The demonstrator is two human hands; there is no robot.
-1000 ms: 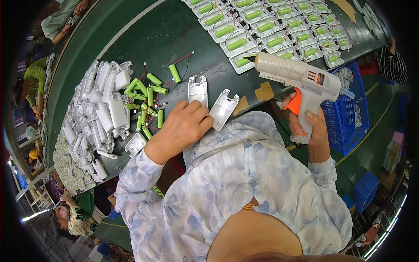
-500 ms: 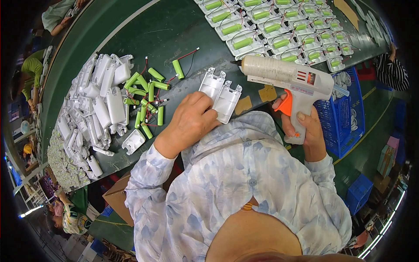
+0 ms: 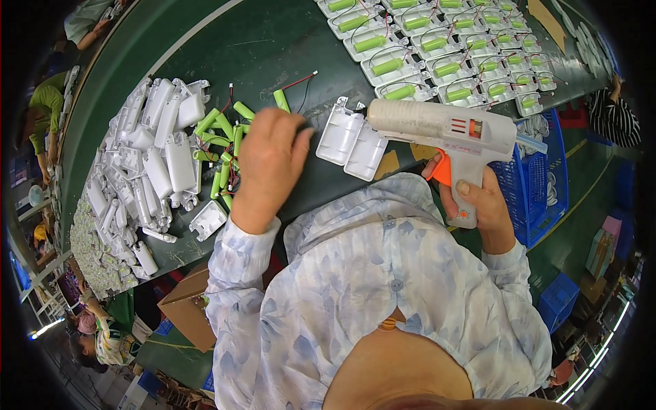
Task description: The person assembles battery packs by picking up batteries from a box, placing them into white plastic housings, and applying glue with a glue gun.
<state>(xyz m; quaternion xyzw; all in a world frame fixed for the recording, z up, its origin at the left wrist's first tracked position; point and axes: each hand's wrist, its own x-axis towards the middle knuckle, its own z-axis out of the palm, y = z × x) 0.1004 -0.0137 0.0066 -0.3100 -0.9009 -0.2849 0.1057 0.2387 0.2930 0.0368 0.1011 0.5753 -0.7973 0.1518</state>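
My right hand (image 3: 482, 201) grips a white hot glue gun (image 3: 437, 130) with an orange trigger, fingers around the handle. Its dark nozzle tip is over the far end of two white plastic casing halves (image 3: 340, 137), which lie side by side near the table edge, hollow sides up. My left hand (image 3: 270, 164) hovers at the right side of a heap of green cylindrical battery cells (image 3: 222, 123) with red and black leads. Its thumb stands apart from the fingers, and nothing shows between them. One cell (image 3: 281, 100) lies just beyond its fingertips.
White casings (image 3: 160, 171) are heaped on the left of the dark green table (image 3: 273, 41). Rows of casings fitted with green cells (image 3: 434, 44) cover the far right. Cardboard pieces (image 3: 387, 164) lie near the edge. A blue crate (image 3: 526, 178) stands at right. Other people sit further off.
My left hand has left the two casing halves and moved left and away from me to the cells. The glue gun has shifted slightly left, its nozzle now over the casings.
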